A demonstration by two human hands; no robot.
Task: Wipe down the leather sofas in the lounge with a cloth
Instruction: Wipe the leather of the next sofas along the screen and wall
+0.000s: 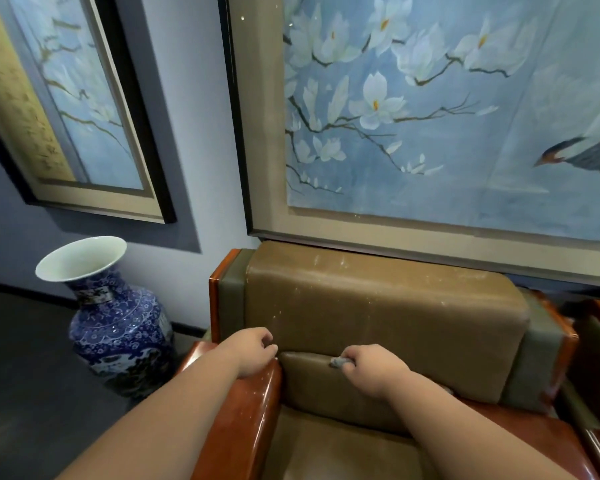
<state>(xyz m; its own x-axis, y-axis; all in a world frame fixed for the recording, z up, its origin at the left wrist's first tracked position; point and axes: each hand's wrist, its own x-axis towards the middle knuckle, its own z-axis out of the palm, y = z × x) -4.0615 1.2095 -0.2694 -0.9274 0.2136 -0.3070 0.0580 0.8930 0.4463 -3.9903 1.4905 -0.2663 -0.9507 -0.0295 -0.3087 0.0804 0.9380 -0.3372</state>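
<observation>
Grey cloth (338, 362) gripped in right hand (374, 370)'s curled fingers; left hand (253, 351) curled on armrest (253, 403).

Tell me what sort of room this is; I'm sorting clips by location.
Probably a lounge or reception room. A leather armchair with glossy wooden arms stands against the wall, large framed flower paintings hang above it, and a tall blue-and-white vase stands on the floor beside it.
</observation>
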